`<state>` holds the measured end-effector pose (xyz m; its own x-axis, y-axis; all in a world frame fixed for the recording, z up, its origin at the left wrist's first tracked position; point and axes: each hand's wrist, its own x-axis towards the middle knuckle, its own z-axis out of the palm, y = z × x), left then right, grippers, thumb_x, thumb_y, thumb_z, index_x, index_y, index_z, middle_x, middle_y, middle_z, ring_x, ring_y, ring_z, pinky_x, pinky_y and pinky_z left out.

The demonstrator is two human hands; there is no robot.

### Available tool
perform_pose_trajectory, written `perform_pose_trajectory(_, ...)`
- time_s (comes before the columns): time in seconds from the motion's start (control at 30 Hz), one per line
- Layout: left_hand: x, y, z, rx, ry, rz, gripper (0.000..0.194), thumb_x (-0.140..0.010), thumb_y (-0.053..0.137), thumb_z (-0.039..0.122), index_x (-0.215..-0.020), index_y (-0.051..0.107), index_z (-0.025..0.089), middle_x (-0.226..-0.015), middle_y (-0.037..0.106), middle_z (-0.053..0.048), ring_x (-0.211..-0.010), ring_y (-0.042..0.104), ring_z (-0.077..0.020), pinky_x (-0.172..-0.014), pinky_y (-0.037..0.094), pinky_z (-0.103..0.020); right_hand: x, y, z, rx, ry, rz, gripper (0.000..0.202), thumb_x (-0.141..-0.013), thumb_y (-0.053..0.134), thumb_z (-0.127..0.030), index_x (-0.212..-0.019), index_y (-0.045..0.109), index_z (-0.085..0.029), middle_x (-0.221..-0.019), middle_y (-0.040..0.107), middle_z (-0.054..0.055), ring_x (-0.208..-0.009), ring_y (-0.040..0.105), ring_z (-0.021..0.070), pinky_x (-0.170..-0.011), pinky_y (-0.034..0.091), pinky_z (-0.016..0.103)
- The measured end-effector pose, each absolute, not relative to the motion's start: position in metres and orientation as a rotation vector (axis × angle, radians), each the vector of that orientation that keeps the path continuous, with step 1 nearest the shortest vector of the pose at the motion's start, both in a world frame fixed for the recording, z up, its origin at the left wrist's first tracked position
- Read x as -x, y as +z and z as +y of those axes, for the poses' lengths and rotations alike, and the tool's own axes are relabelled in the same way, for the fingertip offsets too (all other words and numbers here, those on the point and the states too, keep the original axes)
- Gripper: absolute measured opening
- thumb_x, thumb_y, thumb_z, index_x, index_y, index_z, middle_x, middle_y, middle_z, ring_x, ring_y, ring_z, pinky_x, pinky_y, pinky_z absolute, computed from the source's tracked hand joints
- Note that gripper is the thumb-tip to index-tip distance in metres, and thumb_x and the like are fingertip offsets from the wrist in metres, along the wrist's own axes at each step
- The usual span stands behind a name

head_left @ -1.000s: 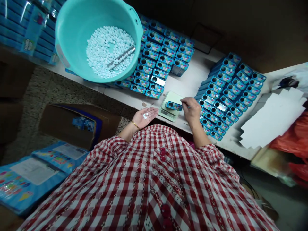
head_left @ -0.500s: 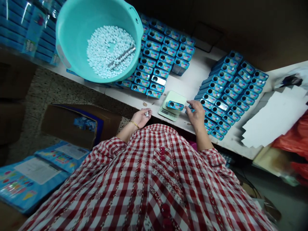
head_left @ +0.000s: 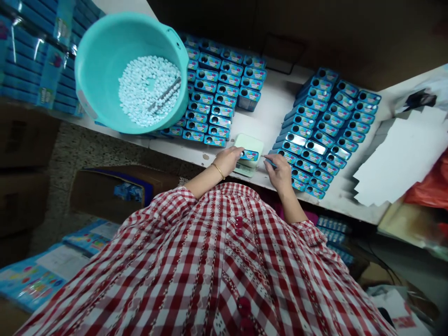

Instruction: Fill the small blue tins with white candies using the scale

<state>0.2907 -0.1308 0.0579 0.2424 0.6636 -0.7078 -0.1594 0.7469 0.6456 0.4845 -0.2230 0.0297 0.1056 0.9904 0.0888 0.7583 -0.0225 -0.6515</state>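
A small blue tin [head_left: 250,155] with a round opening at its left end lies on a pale green weighing scale [head_left: 249,141]. My left hand [head_left: 227,161] comes in from the left, its fingers pinched together at that opening. A small white candy shows at the fingertips; whether more are in the palm is hidden. My right hand [head_left: 280,172] hovers at the scale's right side, beside the nearest tins of the right-hand group. Its thumb and index finger are slightly apart, with nothing visible between them.
A turquoise tub [head_left: 101,51] at the left holds many white candies [head_left: 147,88] and a metal scoop [head_left: 164,95]. Rows of blue tins [head_left: 224,88] stand behind the scale, more tins [head_left: 325,126] to its right. White card [head_left: 406,154] lies far right; an open carton [head_left: 105,196] sits lower left.
My left hand has moved right from beside the scale to the tin's opening, and its palm has turned down. My right hand stays near the scale. The whole view has shifted slightly.
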Motion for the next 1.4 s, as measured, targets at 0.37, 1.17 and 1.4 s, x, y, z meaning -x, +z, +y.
perform_pose_trajectory(0.37,-0.242,0.053,-0.131,-0.666,0.736,1.311,0.012,-0.075,0.058,0.005,-0.08,0.066,0.013,-0.062,0.059,0.001,-0.049,0.047,-0.0057,-0.045,0.033,-0.015,-0.496,0.025,-0.226,1.826,0.496,-1.668,0.02,-0.087,0.05,-0.03,-0.096,0.065,-0.022,-0.094,0.068,0.007,-0.093,0.061,0.0205,-0.087,0.048,0.038)
perform_pose_trajectory(1.17,-0.204,0.03,-0.156,-0.068,0.701,1.312,0.002,-0.076,0.06,0.009,-0.076,0.06,0.011,-0.057,0.056,-0.001,-0.047,0.048,-0.0048,-0.044,0.034,-0.014,-0.454,0.0,-0.188,1.743,0.788,-1.797,0.034,-0.079,0.057,-0.035,-0.109,0.056,-0.018,-0.101,0.065,0.007,-0.09,0.06,0.0226,-0.082,0.05,0.038)
perform_pose_trajectory(1.4,-0.241,0.032,-0.139,0.102,0.719,1.162,0.029,-0.09,0.046,0.025,-0.069,0.06,0.012,-0.058,0.057,-0.003,-0.051,0.051,-0.0082,-0.048,0.04,-0.019,-0.418,0.093,-0.179,1.571,0.375,-2.502,0.042,-0.082,0.054,-0.028,-0.123,0.052,-0.017,-0.102,0.062,0.011,-0.089,0.051,0.0256,-0.076,0.042,0.037)
